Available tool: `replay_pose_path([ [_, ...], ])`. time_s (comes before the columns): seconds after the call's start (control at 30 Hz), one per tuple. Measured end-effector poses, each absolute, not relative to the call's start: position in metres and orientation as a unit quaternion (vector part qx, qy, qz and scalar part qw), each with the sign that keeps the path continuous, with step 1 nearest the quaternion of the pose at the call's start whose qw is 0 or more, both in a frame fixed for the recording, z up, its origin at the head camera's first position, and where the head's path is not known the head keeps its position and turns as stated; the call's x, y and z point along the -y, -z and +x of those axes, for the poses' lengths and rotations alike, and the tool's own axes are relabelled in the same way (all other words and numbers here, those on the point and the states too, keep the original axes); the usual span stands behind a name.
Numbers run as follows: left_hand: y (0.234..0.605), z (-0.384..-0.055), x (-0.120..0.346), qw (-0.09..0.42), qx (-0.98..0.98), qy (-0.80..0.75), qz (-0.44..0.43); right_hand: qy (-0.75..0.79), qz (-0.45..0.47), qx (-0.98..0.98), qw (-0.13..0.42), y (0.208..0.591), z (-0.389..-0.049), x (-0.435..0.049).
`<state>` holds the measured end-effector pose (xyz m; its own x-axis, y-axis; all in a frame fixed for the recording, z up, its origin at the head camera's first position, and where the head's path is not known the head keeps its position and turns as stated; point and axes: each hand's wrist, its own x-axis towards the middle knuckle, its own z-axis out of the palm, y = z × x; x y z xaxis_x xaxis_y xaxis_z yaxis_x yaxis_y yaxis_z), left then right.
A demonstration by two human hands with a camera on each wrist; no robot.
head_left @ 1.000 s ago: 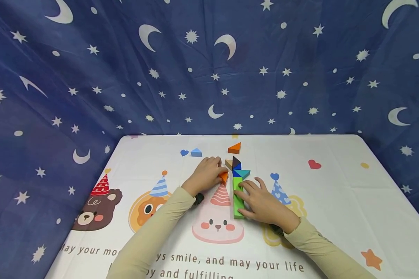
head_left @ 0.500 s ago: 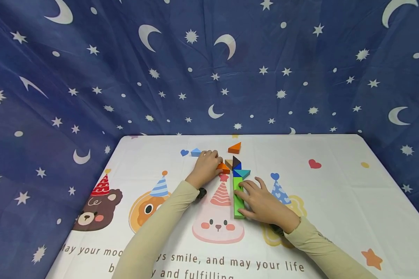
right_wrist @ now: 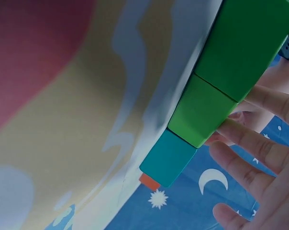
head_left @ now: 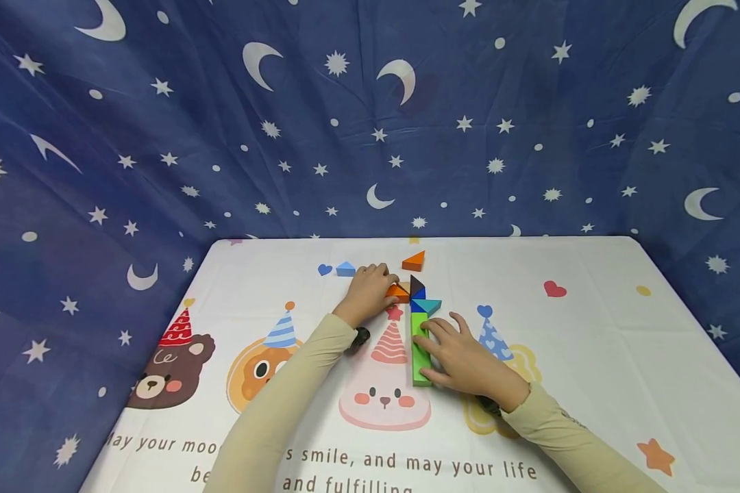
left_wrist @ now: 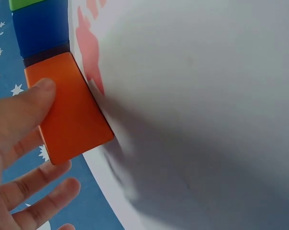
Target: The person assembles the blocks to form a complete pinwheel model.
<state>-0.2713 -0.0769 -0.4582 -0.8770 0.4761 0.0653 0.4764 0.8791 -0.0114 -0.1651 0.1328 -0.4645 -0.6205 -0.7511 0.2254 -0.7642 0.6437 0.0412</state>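
Between thumb and fingers, my left hand (head_left: 370, 294) pinches an orange triangular block (head_left: 398, 295). In the left wrist view the orange block's tip end meets a dark block beside a blue block (left_wrist: 41, 31). My right hand (head_left: 469, 356) rests with spread fingers on a row of green blocks (head_left: 421, 359); in the right wrist view these are a darker green block (right_wrist: 250, 43) and a lighter green block (right_wrist: 202, 110). Beyond them lie a teal triangular block (head_left: 430, 305), a dark brown triangular block (head_left: 416, 283) and blue pieces. A tan block (head_left: 405, 285) is mostly hidden.
A second orange triangular block (head_left: 414, 261) lies farther back on the white printed tablecloth (head_left: 592, 356). Left of it sits a light blue triangular block (head_left: 345, 270). A blue star-and-moon curtain (head_left: 370, 137) hangs behind the table and at both sides.
My left hand has moved away from me and slightly right, turning the orange block and bringing it up against the dark brown and tan blocks. The right hand has stayed on the green blocks.
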Motion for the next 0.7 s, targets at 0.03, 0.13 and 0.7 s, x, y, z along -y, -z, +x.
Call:
replay_pose_path([
  [0.03,0.4583,-0.2714,0.0767,0.032,0.968,0.006,-0.247,-0.029,0.421,0.9,0.11,0.4646,-0.1651,-0.1328],
  [0.13,0.4582,-0.2714,0.0764,0.029,0.968,0.002,-0.251,-0.028,0.421,0.9,0.11,0.4651,-0.1652,-0.1329],
  [0.7,0.461,-0.2661,0.0771,0.045,0.971,-0.021,-0.234,-0.027,0.42,0.9,0.111,0.4633,-0.1644,-0.1323],
])
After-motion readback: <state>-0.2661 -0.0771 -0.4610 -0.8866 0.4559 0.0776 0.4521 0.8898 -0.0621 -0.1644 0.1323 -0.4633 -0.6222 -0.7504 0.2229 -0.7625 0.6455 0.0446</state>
